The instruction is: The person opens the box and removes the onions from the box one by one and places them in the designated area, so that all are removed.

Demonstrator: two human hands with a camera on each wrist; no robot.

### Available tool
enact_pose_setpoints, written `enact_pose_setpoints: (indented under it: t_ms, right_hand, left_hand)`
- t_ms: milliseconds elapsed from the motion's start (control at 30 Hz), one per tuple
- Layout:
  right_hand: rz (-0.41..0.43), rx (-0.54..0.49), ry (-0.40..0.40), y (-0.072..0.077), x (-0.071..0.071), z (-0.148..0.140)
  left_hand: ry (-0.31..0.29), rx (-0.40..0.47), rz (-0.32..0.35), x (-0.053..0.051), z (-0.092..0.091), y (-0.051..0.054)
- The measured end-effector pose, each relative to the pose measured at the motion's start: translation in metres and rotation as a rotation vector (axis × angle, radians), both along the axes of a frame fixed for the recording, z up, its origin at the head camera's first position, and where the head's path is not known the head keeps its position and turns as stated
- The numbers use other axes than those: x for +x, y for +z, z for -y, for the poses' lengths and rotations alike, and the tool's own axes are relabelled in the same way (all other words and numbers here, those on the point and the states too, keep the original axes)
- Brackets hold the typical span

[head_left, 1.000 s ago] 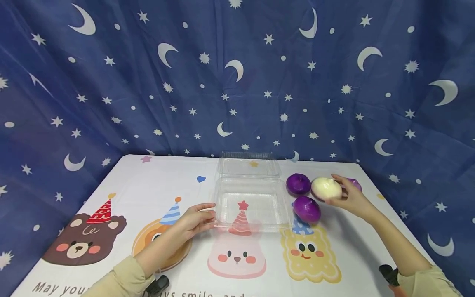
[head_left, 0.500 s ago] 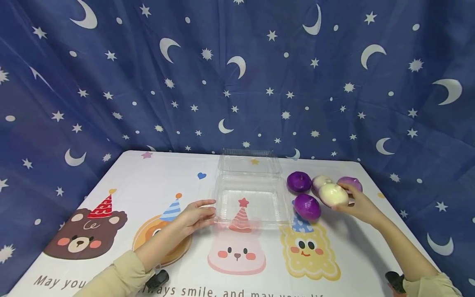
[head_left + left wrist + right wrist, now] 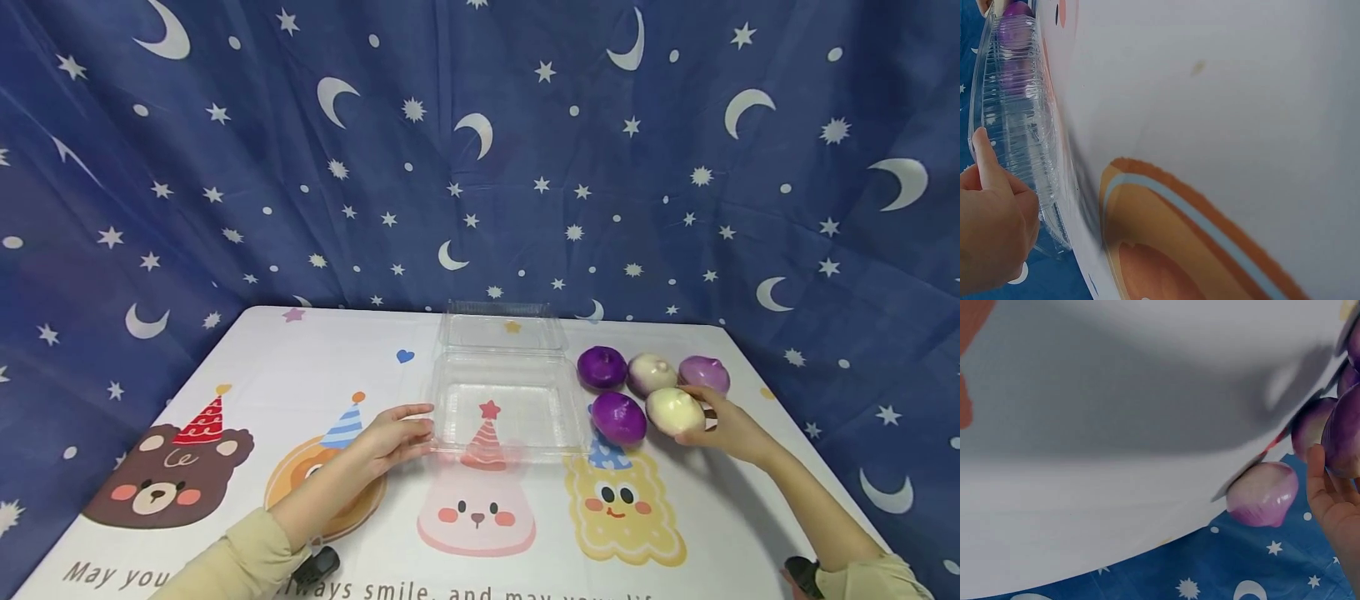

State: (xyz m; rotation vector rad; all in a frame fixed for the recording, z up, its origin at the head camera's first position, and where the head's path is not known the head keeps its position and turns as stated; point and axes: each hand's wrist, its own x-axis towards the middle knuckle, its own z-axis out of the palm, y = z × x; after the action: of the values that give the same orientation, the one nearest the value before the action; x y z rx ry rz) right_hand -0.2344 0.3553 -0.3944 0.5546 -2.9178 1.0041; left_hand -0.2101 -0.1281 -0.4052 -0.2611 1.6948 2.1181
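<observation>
In the head view, my right hand (image 3: 723,425) holds a pale, purple-sided onion (image 3: 673,411) by its right side, fingers behind and thumb in front. The same onion (image 3: 1342,434) looks streaked purple in the right wrist view. Around it sit two deep purple onions (image 3: 618,418), a whitish onion (image 3: 651,374) and a light purple onion (image 3: 704,375). At the middle stands a clear plastic container (image 3: 532,408), its hinged lid (image 3: 480,332) folded back. My left hand (image 3: 397,437) touches the container's left side with nearly straight fingers; one finger (image 3: 986,153) reaches its rim.
A white tablecloth (image 3: 330,342) with cartoon figures and lettering covers the table. Behind its back edge hangs a dark blue curtain (image 3: 495,233) with moons and stars. A black wrist device (image 3: 318,567) shows below the left hand.
My right hand has drawn its onion toward me, away from the back row, uncovering the whitish and light purple onions. The left hand stays at the container.
</observation>
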Motion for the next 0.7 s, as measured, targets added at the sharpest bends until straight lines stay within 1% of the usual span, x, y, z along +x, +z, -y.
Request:
enact_pose_setpoints:
  t_ms: [133,267,333,467,567,700]
  right_hand:
    - [-0.011,-0.026,0.035,-0.004,0.000,0.000]
    - [-0.015,-0.046,0.068,-0.009,-0.002,0.000]
    - [0.001,-0.041,0.066,-0.012,-0.003,-0.001]
    - [0.036,-0.039,0.036,-0.016,-0.004,-0.002]
    - [0.030,-0.041,0.028,-0.018,-0.006,-0.002]
    - [0.028,-0.052,0.046,-0.019,-0.009,-0.002]
  left_hand:
    - [-0.005,0.014,0.003,-0.001,0.001,0.000]
    - [-0.003,0.006,0.002,0.000,0.002,-0.001]
    - [0.000,0.002,0.001,0.001,0.002,-0.002]
    - [0.002,0.006,0.006,0.002,0.001,-0.002]
    - [0.004,0.009,0.005,0.002,0.001,-0.001]
    - [0.006,0.008,0.005,0.000,0.001,0.000]
